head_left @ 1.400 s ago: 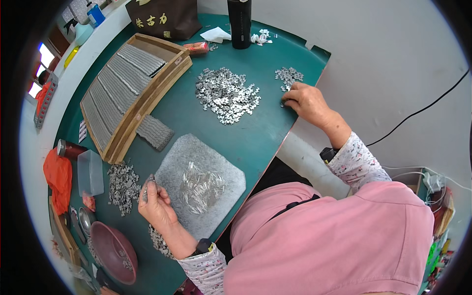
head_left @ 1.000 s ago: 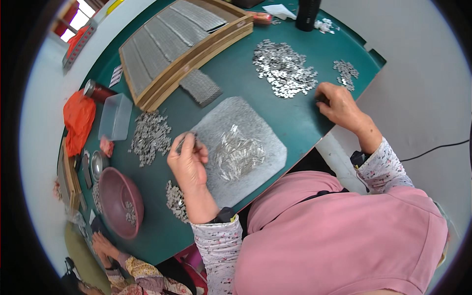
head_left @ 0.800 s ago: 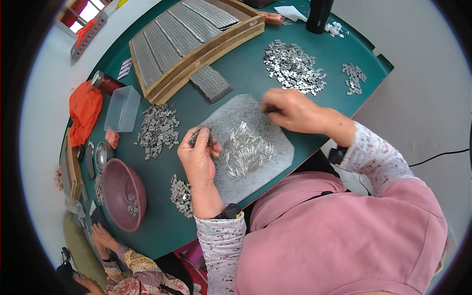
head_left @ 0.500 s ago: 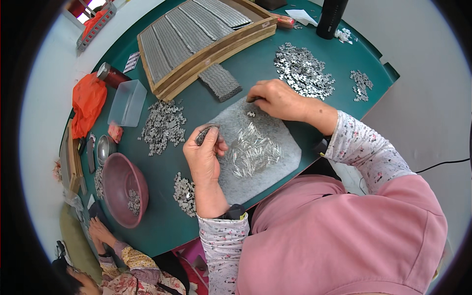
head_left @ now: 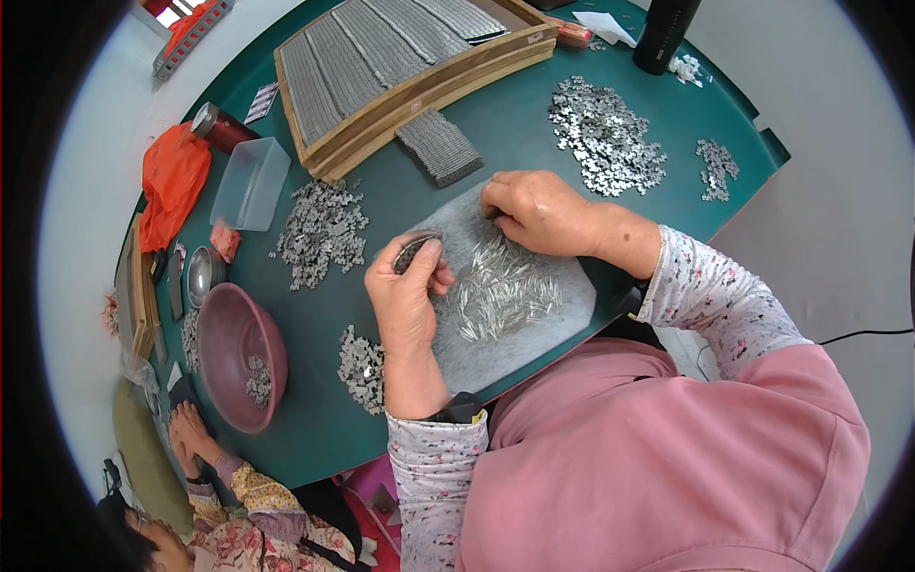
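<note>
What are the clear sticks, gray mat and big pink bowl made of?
Clear sticks: glass or plastic, can't tell; they're shiny and see-through. Gray mat: maybe felt, since it looks dull and mottled. Big pink bowl: probably plastic, smooth and evenly coloured.

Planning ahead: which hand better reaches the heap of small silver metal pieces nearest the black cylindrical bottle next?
Likely the right hand: it's nearer that heap; the left hand grips a dark curved object.

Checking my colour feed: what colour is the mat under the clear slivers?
The mat is mottled light grey, best seen in the head view.
</note>
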### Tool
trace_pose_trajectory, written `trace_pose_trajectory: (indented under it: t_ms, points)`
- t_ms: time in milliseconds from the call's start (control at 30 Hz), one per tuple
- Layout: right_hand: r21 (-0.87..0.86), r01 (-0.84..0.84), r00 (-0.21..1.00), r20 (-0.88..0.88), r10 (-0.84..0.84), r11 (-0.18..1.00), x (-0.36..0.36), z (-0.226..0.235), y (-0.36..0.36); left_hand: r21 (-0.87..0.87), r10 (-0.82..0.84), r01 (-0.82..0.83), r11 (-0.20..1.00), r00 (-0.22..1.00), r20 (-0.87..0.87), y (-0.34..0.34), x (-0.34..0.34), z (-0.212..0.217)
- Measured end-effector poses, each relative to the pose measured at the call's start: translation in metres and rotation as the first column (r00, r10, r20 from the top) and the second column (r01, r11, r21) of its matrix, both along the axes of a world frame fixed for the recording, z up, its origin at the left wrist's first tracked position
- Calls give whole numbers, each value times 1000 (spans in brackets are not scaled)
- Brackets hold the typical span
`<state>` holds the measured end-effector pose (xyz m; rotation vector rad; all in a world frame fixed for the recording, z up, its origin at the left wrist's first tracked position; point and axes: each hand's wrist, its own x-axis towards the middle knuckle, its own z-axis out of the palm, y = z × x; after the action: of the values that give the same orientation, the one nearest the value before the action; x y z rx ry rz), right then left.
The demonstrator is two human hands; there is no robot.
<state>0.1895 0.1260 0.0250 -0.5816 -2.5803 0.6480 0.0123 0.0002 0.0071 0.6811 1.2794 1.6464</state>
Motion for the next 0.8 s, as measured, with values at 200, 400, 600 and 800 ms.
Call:
trace_pose_trajectory:
  t_ms: [200,400,600,800]
  points:
    - [-178,-96,954,-298,39,979,-17,8,-13,12,-25,25,1000,1000,-17,-2,4,0]
    - [-125,-142,893,-443,73,982,-29,6,-22,129,-28,24,991,999,28,-3,4,1]
    - [-99,-128,890,-450,70,987,-31,7,-22,121,-11,4,993,998,55,-3,3,3]
    - [257,-133,970,-165,179,957,-23,-2,3,36,112,-114,993,991,70,-4,-7,0]
